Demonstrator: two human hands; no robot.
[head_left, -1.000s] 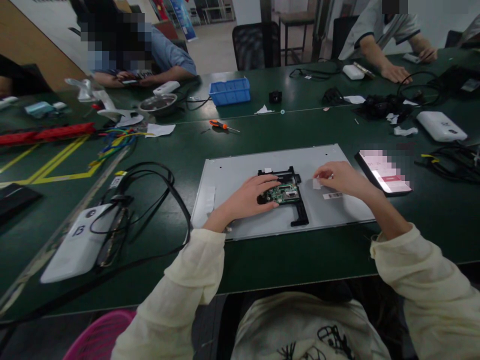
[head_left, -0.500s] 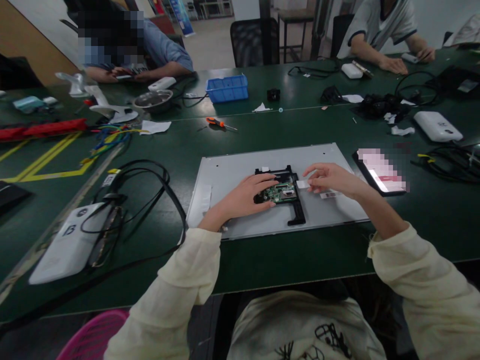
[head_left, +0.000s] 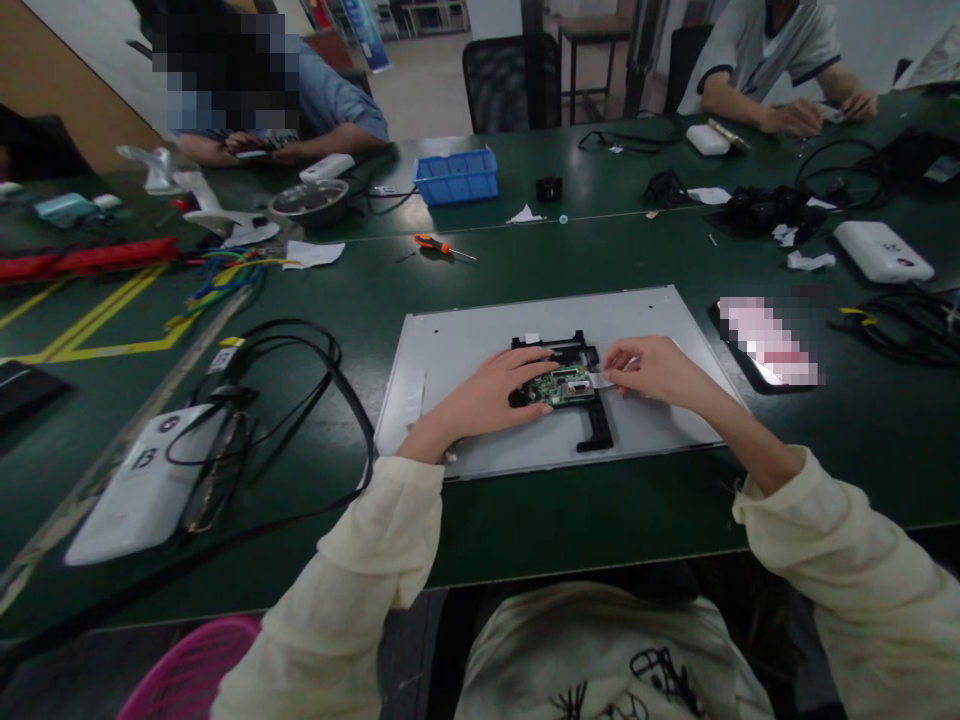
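A grey flat panel point(head_left: 480, 450) lies on the green table, with a black plastic frame point(head_left: 595, 425) on its middle. Inside the frame sits a green circuit board point(head_left: 561, 385). My left hand point(head_left: 487, 393) rests over the left part of the frame and board, thumb and fingers spread apart on either side. At the board's right edge, a small white strip point(head_left: 600, 380) sticks out. My right hand point(head_left: 651, 372) has thumb and fingertips pinched on that strip; its held end is partly hidden.
A phone point(head_left: 769, 345) lies right of the panel. Beyond it are an orange screwdriver point(head_left: 444, 247) and a blue bin point(head_left: 456, 177). To the left, a white power bank point(head_left: 142, 480) lies with black cables point(head_left: 330, 365). Two people sit across the table.
My right hand has moved slightly left, and its loosely parted fingers have closed on the white strip. My left hand has stayed in place on the board.
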